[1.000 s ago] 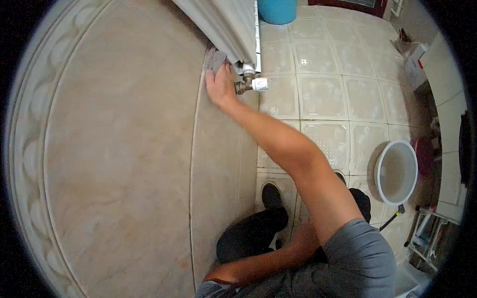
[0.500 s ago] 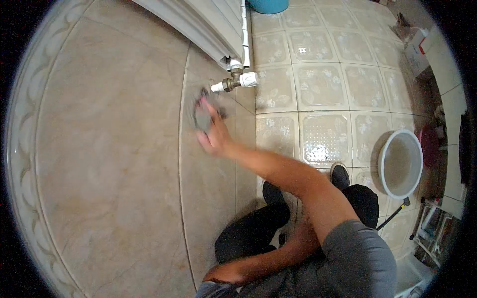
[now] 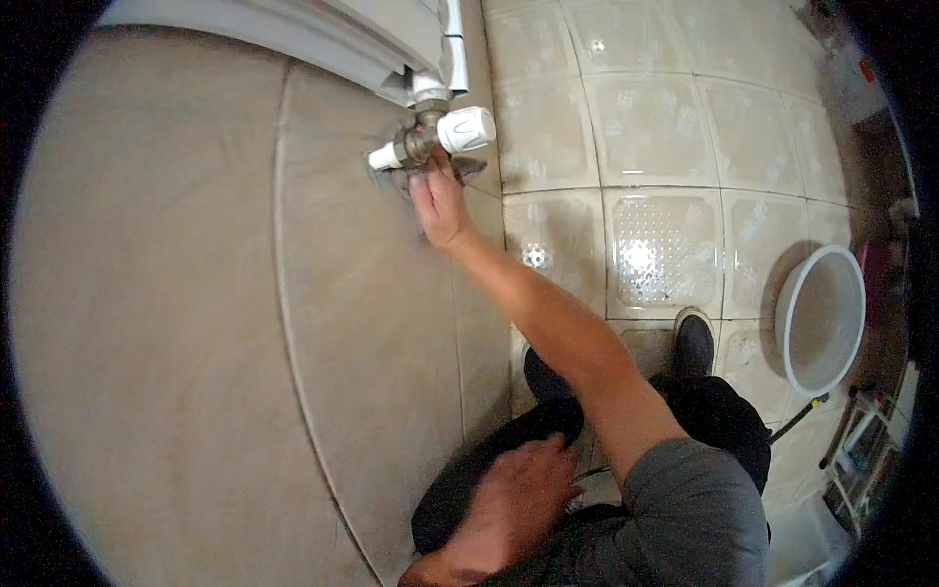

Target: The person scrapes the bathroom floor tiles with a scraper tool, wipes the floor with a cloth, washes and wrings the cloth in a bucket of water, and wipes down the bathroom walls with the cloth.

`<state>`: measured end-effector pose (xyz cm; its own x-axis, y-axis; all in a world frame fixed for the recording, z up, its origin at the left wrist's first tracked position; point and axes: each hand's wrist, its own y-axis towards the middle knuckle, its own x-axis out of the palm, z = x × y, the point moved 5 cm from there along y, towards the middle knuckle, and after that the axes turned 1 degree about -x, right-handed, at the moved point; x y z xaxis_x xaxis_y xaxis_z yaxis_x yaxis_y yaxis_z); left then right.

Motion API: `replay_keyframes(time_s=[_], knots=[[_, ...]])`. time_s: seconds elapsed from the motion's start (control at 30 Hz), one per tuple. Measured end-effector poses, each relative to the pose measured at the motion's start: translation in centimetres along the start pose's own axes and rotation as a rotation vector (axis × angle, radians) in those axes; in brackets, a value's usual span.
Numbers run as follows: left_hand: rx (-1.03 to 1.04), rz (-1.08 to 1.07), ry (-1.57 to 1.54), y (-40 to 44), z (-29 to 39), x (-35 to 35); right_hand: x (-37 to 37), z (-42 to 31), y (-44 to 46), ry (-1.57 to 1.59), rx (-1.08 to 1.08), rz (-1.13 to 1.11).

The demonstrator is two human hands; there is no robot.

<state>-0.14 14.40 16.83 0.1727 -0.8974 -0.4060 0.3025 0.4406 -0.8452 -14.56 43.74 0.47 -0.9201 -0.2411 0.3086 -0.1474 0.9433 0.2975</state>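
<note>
My right hand reaches up to the beige tiled wall, just under a radiator valve with a white knob. It is closed on a dark grey cloth, pressed against the wall behind the valve. Part of the cloth and the fingertips are hidden by the valve. My left hand is low down over my dark-trousered knee, somewhat blurred, its fingers stretched out with nothing seen in them.
Above the valve hangs a white radiator. A white basin stands on the shiny tiled floor at right. Near it lie a black hose-like stick and a white rack. My shoe is on the floor.
My right hand has moved up the wall with the cloth, from below the valve to behind it. My left hand has come into sight over my knee. The view has shifted closer.
</note>
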Motion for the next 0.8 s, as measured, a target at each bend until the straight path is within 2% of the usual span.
replay_keyframes(time_s=[0.07,0.13,0.2,0.27,0.3,0.37,0.43,0.53,0.6,0.67,0.7,0.73,0.8], knots=[[-0.092,0.525,0.047,-2.8,-1.4,-4.4,-1.9,7.5,-1.7,-0.310,0.118,0.140],[-0.076,0.522,0.060,-2.7,-1.9,-4.6,-5.8,14.3,-5.8,-0.208,0.519,0.314],[-0.052,0.550,0.080,-2.1,-2.1,-5.2,-6.8,19.3,-11.9,-0.382,0.469,0.159],[0.072,0.493,0.010,-1.0,-1.2,-4.4,-6.0,18.3,-12.3,-0.415,0.517,0.128],[0.071,0.473,0.000,-1.4,-1.1,-5.2,-5.6,16.9,-11.3,-0.396,0.510,0.133],[0.060,0.507,-0.065,-2.8,-0.4,-6.7,-5.2,12.8,-6.4,-0.303,0.426,0.177],[0.046,0.509,-0.100,-2.9,-1.2,-6.2,-5.0,7.6,-0.2,-0.088,0.113,0.167],[-0.021,0.502,-0.110,-3.1,-1.8,-5.1,-4.1,7.7,3.1,-0.258,0.022,0.119],[-0.069,0.488,-0.078,-3.0,-1.9,-5.2,-4.7,13.4,0.9,-0.296,0.185,0.373],[-0.036,0.474,-0.102,-2.8,-1.8,-5.8,-6.6,20.3,-4.2,-0.327,0.395,0.349],[-0.029,0.477,-0.094,-2.8,-2.1,-5.4,-7.8,22.5,-6.8,-0.235,0.501,0.260],[-0.017,0.468,-0.087,-2.6,-2.1,-5.2,-8.6,23.4,-8.4,-0.142,0.604,0.172],[-0.007,0.457,-0.083,-2.2,-1.5,-5.2,-7.7,20.2,-7.4,-0.177,0.595,0.232]])
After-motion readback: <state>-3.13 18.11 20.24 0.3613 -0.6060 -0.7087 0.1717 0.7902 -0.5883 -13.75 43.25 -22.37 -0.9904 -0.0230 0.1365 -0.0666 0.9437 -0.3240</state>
